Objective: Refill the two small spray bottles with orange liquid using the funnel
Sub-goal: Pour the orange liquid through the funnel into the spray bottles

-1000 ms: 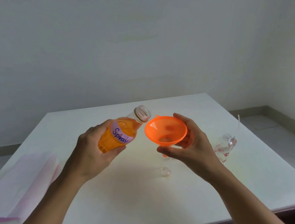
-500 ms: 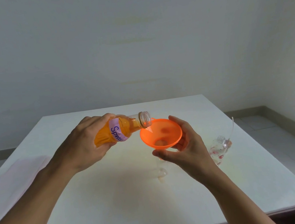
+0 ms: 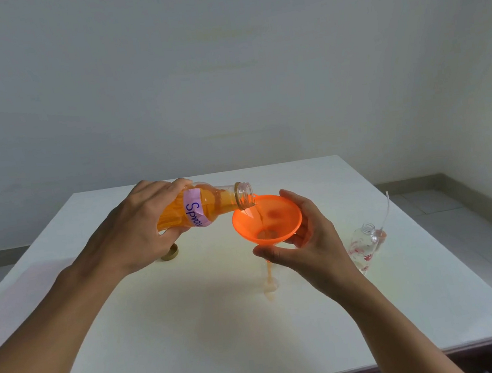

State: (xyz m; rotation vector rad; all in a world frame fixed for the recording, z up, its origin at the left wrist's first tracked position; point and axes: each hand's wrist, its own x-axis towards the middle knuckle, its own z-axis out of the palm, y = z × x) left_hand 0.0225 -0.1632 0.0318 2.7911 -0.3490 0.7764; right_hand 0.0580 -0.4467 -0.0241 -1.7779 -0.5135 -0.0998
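Pouring: left hand [image 3: 138, 230] has its grip curled round the tilted bottle [image 3: 210, 207], whose mouth sits over the funnel [image 3: 273, 217] rim; a thin orange stream runs into the cone. Right hand [image 3: 311, 246] grip cups the funnel wall from below, fingers curled round it. The spout points down into a small clear spray bottle [image 3: 270, 284] standing on the surface [image 3: 257, 340]. A second spray bottle [image 3: 363, 246] stands uncapped, well right. Gold cap [image 3: 170, 253] lies under the left hand.

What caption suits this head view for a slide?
Left hand pours orange liquid from a bottle into a funnel held by the right hand.
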